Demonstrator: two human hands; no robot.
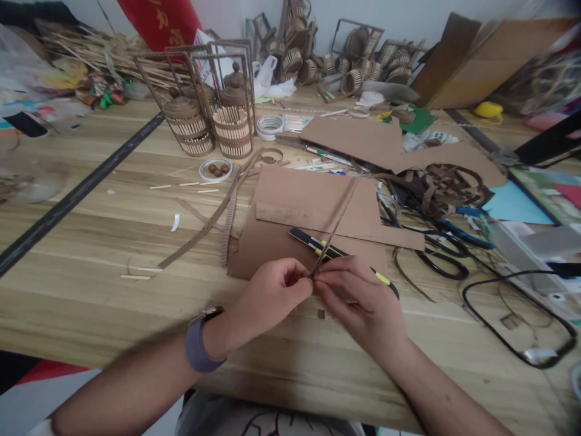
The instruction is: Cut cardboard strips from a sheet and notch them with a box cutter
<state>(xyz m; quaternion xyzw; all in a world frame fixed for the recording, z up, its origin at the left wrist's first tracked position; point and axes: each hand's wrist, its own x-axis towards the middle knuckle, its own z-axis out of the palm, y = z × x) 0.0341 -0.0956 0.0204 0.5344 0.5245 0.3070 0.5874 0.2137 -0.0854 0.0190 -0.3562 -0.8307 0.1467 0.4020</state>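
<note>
Both hands meet near the front edge of the cardboard sheets. My left hand (279,293) pinches the lower end of a thin cardboard strip (336,224), which slants up and to the right. Close against it, my right hand (363,297) has its fingertips closed on the same end. Beneath the strip lies a black and yellow utility knife (306,238), partly covered by my right hand. A flat cardboard piece (290,215) rests across the larger brown sheet (258,248). The very tip of the strip is hidden between my fingers.
Two stick-and-cardboard lanterns (188,124) stand at the back left, near a tape roll (270,125) and a ring holding brown balls (216,170). Scissors (442,260), a black cable (472,309) and coiled strips (454,184) lie right. A cardboard box (485,66) stands behind.
</note>
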